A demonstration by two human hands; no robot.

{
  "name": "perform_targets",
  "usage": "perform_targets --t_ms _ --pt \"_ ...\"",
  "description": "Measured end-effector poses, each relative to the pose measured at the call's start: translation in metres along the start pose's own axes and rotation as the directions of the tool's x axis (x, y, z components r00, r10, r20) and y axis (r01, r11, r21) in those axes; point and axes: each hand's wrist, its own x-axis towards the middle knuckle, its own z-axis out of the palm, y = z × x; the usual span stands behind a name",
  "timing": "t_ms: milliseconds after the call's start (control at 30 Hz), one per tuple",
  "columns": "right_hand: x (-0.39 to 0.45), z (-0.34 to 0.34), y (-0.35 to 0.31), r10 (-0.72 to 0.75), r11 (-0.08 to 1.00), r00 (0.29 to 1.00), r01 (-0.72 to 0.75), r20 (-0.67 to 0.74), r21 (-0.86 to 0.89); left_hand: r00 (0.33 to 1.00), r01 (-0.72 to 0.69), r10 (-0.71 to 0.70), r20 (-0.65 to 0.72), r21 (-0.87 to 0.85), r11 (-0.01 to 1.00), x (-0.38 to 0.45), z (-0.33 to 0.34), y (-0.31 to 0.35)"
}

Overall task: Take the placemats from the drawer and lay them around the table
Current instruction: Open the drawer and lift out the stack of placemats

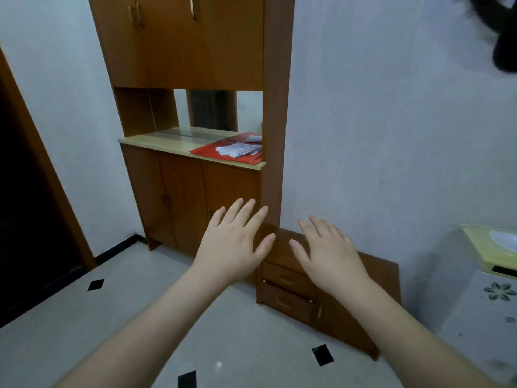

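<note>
A low wooden cabinet [372, 278] stands on the floor against the wall, with two shut drawers, the upper drawer [285, 278] above the lower drawer [282, 302]. My left hand [233, 245] and my right hand [327, 253] are stretched out in front of me, palms down, fingers spread, holding nothing. Both hover in the air above the low cabinet, partly covering its top. No placemat or table shows.
A tall wooden sideboard [193, 189] stands to the left, with red folders and papers [237, 151] on its pale counter. A dark doorway [25, 219] lies at far left. A white appliance [481, 298] stands at the right. The floor is pale tile with black diamonds.
</note>
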Motion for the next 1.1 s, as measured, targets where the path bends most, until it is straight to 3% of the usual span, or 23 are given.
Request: perform_targets --t_ms 300,633,867,1100 --pt "0.093 0.063 -0.008 0.045 0.999 0.999 -0.046 -0.025 -0.019 0.994 -0.106 0.108 0.031 -0.079 0.991 0.074 0.089 -0.063" --pt "0.194 0.167 0.067 0.106 0.993 0.991 -0.109 -0.076 -0.033 0.978 -0.172 0.186 0.092 -0.147 0.974 0.184 0.225 -0.058" --pt "0.275 0.246 0.128 0.124 0.992 0.992 -0.124 0.034 0.016 0.957 -0.212 0.227 0.179 -0.101 0.972 0.257 0.325 -0.051" --pt "0.324 0.329 0.156 0.184 0.98 0.974 -0.191 0.131 0.046 0.932 -0.217 0.256 0.256 -0.171 0.961 0.298 0.413 -0.07"
